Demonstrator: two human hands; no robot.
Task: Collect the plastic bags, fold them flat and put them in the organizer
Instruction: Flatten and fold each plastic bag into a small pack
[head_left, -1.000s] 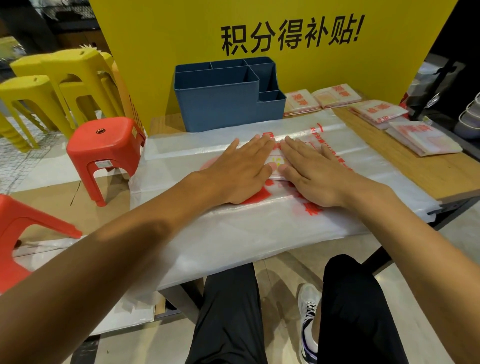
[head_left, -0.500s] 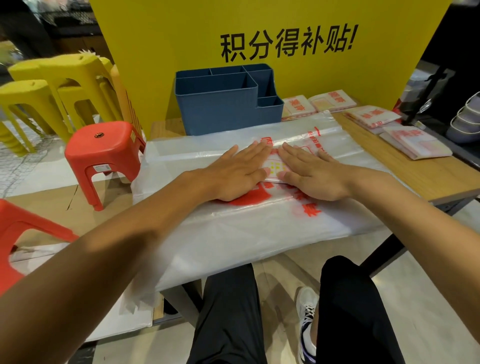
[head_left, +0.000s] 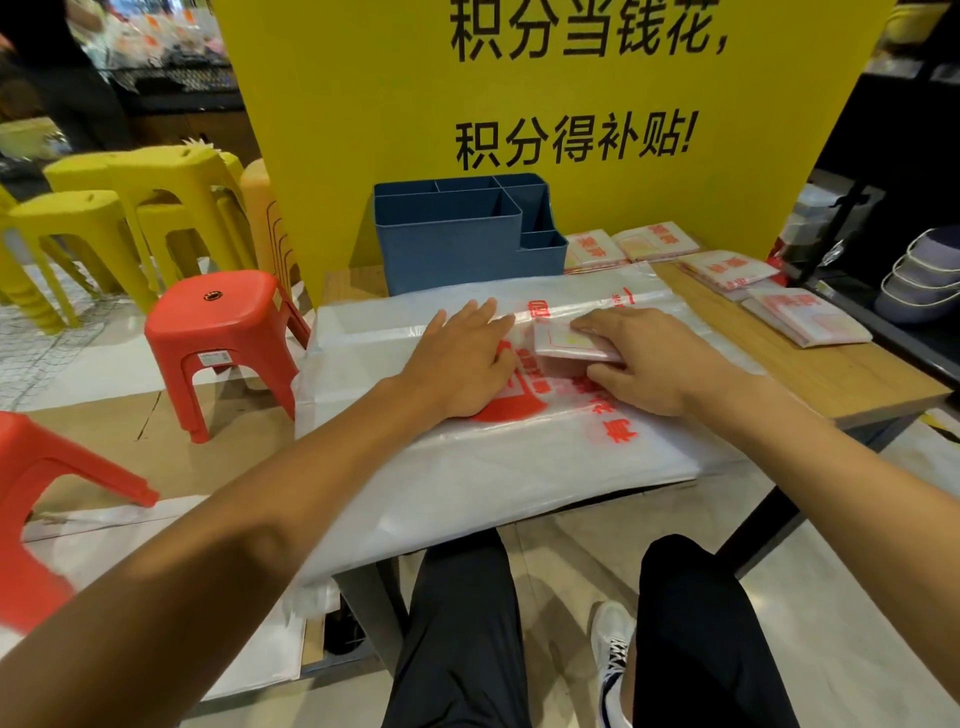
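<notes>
A small folded plastic bag with red print lies on a stack of large translucent bags spread across the table. My right hand grips the folded bag, fingers on top and thumb at its near edge, which is raised a little. My left hand rests flat on the big bags just left of it. Behind them stands the blue organizer, its compartments showing nothing inside. Several folded bags lie on the wooden table to the right.
A yellow sign board rises behind the organizer. Red stools and yellow stools stand on the floor at left. Stacked bowls sit on a dark shelf at right. My legs are under the table's front edge.
Both hands were pressing flat on the folded bag. Now my right hand has closed around it and raised its edge, and my left hand has slid off to the left.
</notes>
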